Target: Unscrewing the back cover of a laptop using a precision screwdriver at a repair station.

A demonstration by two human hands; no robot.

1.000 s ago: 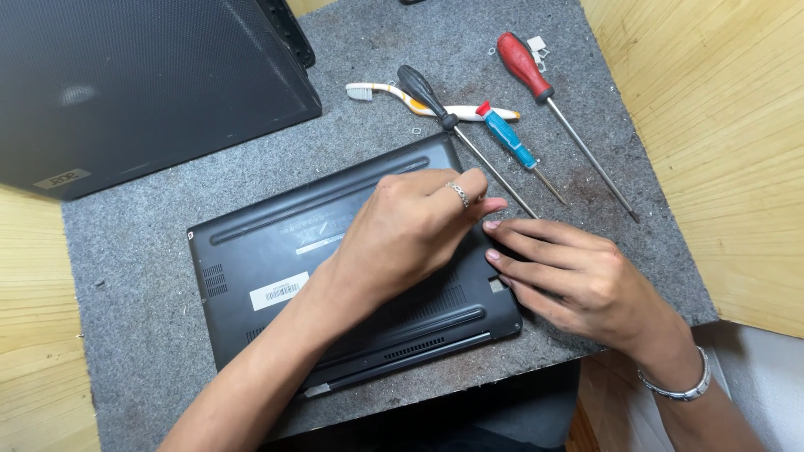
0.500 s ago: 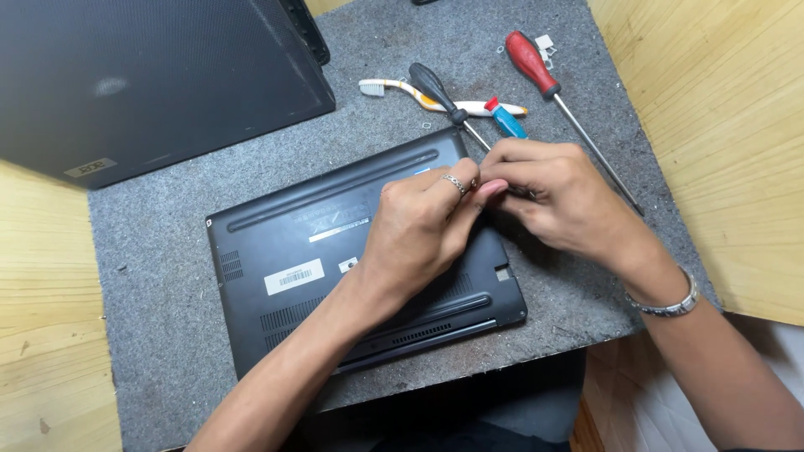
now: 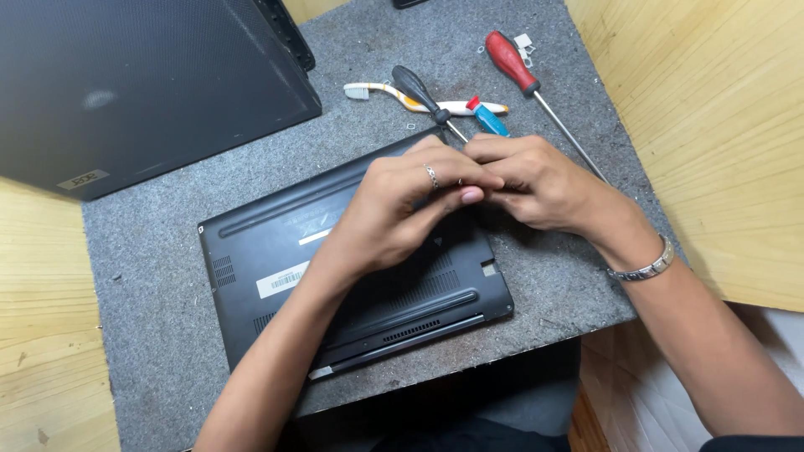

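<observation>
Both hands (image 3: 469, 180) together at laptop (image 3: 276, 251) far edge, grip hidden, screwdrivers (image 3: 427, 92) close behind.

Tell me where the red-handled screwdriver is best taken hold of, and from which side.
Probably by the red handle: the red-handled screwdriver lies flat on the grey mat, handle at the far end and bare. Its thin shaft runs toward the right hand, which hides the tip. Coming from above at the far end, fingers across the handle, looks easiest; small loose bits lie just right of it.

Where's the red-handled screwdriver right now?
In the head view the red-handled screwdriver lies untouched on the grey mat, upper right, just right of the blue screwdriver, beyond the right hand.
</observation>
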